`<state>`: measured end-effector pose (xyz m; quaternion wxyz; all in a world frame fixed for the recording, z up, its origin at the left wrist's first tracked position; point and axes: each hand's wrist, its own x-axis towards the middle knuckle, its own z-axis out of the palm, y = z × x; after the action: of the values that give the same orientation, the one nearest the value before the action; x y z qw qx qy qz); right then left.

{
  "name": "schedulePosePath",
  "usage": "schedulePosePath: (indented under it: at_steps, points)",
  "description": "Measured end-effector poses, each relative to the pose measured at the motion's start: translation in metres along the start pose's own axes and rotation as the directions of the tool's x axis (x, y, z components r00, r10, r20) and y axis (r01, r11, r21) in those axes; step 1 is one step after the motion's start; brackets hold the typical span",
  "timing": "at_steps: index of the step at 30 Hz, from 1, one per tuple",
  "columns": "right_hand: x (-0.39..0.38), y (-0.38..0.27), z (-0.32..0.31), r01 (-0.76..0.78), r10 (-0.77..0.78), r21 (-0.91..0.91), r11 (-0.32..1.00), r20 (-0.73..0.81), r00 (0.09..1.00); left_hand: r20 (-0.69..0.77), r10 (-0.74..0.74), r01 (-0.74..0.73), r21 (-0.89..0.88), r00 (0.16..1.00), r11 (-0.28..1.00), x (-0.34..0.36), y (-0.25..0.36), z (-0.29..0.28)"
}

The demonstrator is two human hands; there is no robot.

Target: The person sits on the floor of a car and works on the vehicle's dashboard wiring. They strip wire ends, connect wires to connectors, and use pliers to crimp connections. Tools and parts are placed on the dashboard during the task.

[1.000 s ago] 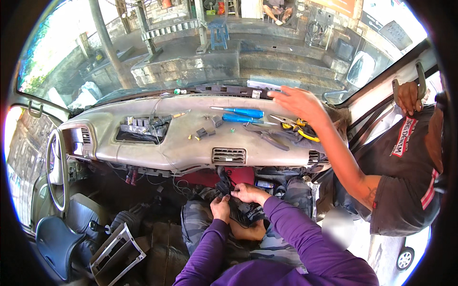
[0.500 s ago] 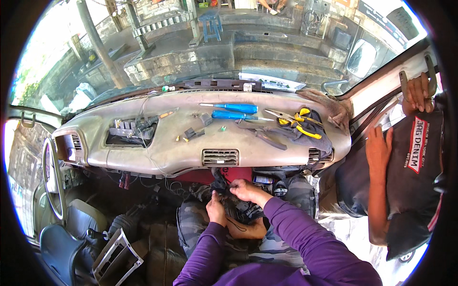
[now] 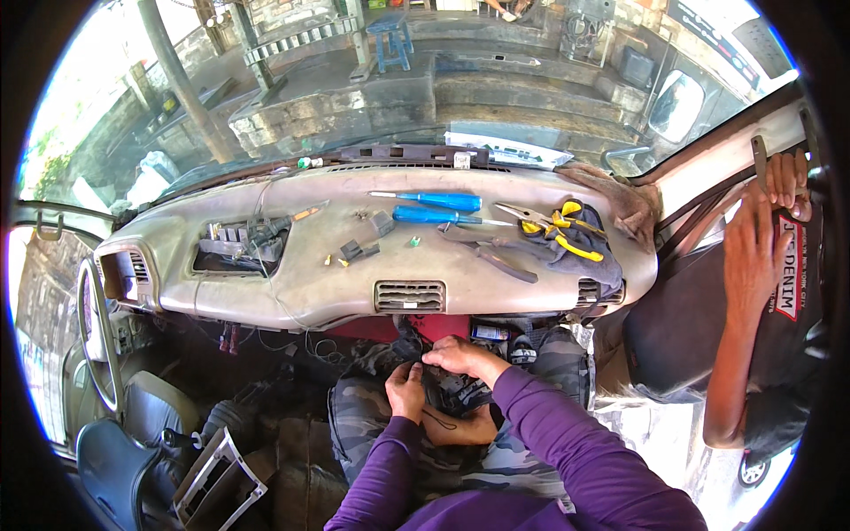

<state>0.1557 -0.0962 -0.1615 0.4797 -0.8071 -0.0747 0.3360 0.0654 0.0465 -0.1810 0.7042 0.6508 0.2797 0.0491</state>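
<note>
Both my hands meet over my lap, below the dashboard [image 3: 336, 212]. My left hand [image 3: 405, 392] is closed, its thumb and fingertips pinched together. Just to its right and slightly farther away, my right hand [image 3: 453, 356] is closed in a similar pinch, the two sets of fingertips nearly touching. A dark, strip-like piece [image 3: 407, 336] lies right beyond the fingertips. Its kind is unclear, and what sits between my fingers is too small and dark to make out.
Two blue-handled screwdrivers [image 3: 434, 200], yellow-and-black pliers [image 3: 567, 232] on a dark cloth and small dark connectors [image 3: 359, 252] lie on the dashboard. A steering wheel [image 3: 99, 336] stands at left. At right, another person's arm [image 3: 744, 292] reaches up beside the door opening.
My right hand has shifted slightly left and down, closer to my left fingertips. The other person's lower hand has moved up towards their other hand. The view has shifted slightly.
</note>
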Motion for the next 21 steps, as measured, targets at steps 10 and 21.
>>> schedulePosePath:
  at_steps: [10,21]
  points:
    - [0.001,-0.002,0.004,0.018,-0.019,-0.027,0.999,-0.034,0.999,0.056,-0.058,0.05,0.138,0.997,0.989,0.001,0.016,-0.001]
    - [0.019,0.025,-0.002,0.075,-0.082,-0.394,0.916,0.001,0.997,0.132,-0.135,0.151,-0.117,0.982,0.982,0.015,-0.016,-0.001]
